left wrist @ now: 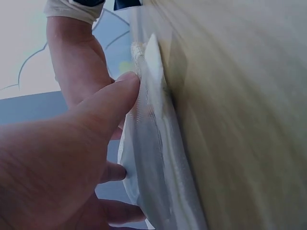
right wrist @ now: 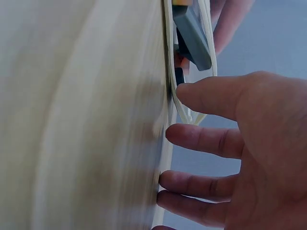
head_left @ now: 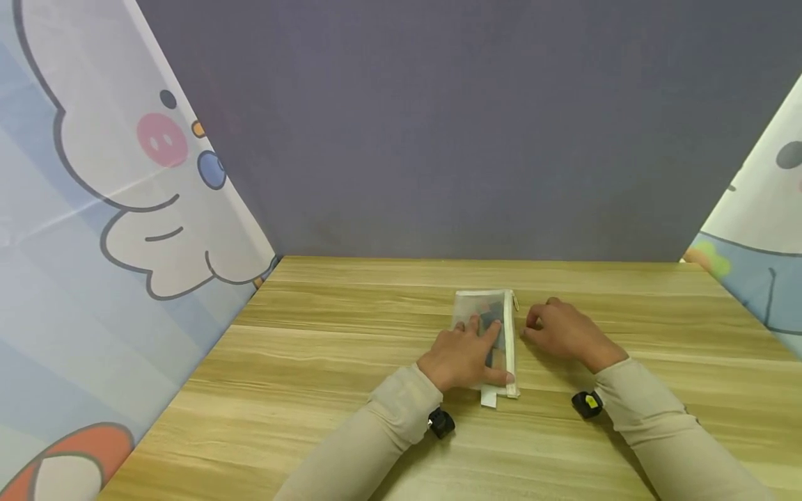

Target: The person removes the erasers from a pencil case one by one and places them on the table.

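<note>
A translucent zip pouch [head_left: 466, 305] with a white zipper edge [head_left: 509, 341] lies on the wooden table. My left hand [head_left: 462, 356] rests on it with spread fingers, the thumb at the zipper edge; in the left wrist view the pouch [left wrist: 160, 158] stands slightly puffed under that hand. Just right of the zipper is my right hand [head_left: 564, 334], its fingers loosely bent, fingertips at the tabletop and nothing between them. The right wrist view looks into the pouch's gaping side, where a dark grey block [right wrist: 193, 37] shows among other small pieces, partly hidden.
A small zipper pull [head_left: 516, 301] hangs at the pouch's far right corner, and a white tag [head_left: 489, 398] sticks out at its near end. The wooden table [head_left: 313, 362] ends at a grey panel [head_left: 438, 139], with cartoon-printed sheets [head_left: 113, 229] at both sides.
</note>
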The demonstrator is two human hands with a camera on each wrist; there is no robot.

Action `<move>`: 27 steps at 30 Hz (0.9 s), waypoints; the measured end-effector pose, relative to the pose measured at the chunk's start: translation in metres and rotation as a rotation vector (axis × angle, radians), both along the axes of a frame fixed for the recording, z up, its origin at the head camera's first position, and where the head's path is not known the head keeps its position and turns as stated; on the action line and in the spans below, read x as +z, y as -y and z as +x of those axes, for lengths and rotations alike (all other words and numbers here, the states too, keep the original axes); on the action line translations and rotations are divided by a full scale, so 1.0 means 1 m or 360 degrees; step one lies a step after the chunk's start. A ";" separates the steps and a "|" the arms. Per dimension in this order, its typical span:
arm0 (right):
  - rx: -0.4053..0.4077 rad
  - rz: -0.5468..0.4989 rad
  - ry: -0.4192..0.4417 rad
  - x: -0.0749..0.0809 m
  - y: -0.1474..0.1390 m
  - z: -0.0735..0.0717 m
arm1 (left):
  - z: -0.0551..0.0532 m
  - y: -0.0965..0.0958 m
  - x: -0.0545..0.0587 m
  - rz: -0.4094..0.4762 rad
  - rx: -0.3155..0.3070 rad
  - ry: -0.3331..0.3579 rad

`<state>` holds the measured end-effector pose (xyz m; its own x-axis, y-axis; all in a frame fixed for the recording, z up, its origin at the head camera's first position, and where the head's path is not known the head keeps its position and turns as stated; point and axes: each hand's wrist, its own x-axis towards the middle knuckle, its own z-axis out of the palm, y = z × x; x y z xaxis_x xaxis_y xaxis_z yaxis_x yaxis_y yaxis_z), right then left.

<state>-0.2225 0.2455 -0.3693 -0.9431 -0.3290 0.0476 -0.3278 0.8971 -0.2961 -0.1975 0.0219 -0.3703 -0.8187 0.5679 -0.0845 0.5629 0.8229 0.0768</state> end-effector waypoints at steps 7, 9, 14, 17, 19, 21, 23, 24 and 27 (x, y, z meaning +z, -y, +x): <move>0.0046 0.0015 -0.0015 0.000 0.002 0.005 | -0.003 0.002 0.001 0.0013 -0.0002 0.0027; 0.0053 0.0022 -0.0026 0.000 0.003 0.005 | -0.004 0.002 0.002 0.0020 -0.0007 0.0031; 0.0065 0.0045 -0.0041 0.000 0.006 0.006 | -0.009 0.002 0.006 0.0033 -0.0010 0.0048; 0.0061 0.0053 -0.0041 0.000 0.007 0.007 | -0.011 0.002 0.008 0.0058 -0.0010 0.0085; 0.0055 0.0055 -0.0039 0.000 0.008 0.008 | -0.012 0.001 0.009 0.0068 -0.0004 0.0115; 0.0055 0.0057 -0.0042 0.000 0.008 0.008 | -0.013 0.000 0.011 0.0074 0.0002 0.0132; 0.0062 0.0071 -0.0051 -0.001 0.007 0.008 | -0.013 -0.001 0.013 0.0067 0.0019 0.0138; 0.0065 0.0076 -0.0054 -0.001 0.007 0.008 | -0.013 -0.002 0.013 0.0065 0.0033 0.0144; 0.0079 0.0093 -0.0054 -0.001 0.007 0.009 | -0.014 -0.004 0.015 0.0064 0.0067 0.0165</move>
<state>-0.2139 0.2381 -0.3702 -0.9237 -0.3786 0.0586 -0.3815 0.8949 -0.2316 -0.2118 0.0256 -0.3549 -0.8301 0.5377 -0.1477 0.5152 0.8409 0.1659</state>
